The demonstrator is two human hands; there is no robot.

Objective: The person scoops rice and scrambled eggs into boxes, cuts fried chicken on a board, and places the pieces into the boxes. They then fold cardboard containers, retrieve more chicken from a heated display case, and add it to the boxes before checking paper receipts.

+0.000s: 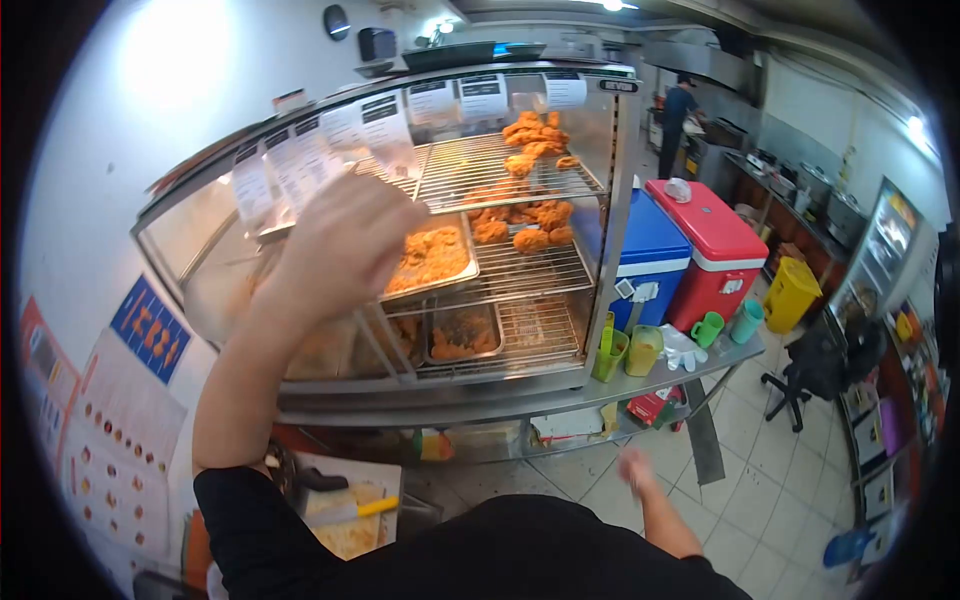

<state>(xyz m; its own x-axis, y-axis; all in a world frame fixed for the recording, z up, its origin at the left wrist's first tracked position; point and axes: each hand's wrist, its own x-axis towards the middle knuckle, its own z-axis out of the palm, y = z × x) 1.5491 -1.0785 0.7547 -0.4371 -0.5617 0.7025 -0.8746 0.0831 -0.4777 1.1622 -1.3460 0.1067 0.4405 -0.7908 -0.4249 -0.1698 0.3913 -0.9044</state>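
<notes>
My left hand [345, 240] is raised in front of the glass food warmer [590, 380], just below the receipts [385, 125] hung along its top. Its fingers curl closed; what they hold, if anything, is hidden. Behind the hand, a tray of orange-brown food [435, 258] sits on a wire shelf [460, 180]. Fried chicken pieces [535, 135] lie on the upper shelves, and a smaller tray [465, 335] rests lower. My right hand [633, 468] hangs low at my side, away from the warmer, its fingers smeared by motion.
Green cups [610, 355] stand on the steel counter [690, 370], near a blue cooler [650, 250] and a red cooler [715, 235]. A yellow-handled knife [375, 507] lies on a cutting board [350, 540] beside my left elbow. Another person [678, 125] stands at the back by cooking equipment.
</notes>
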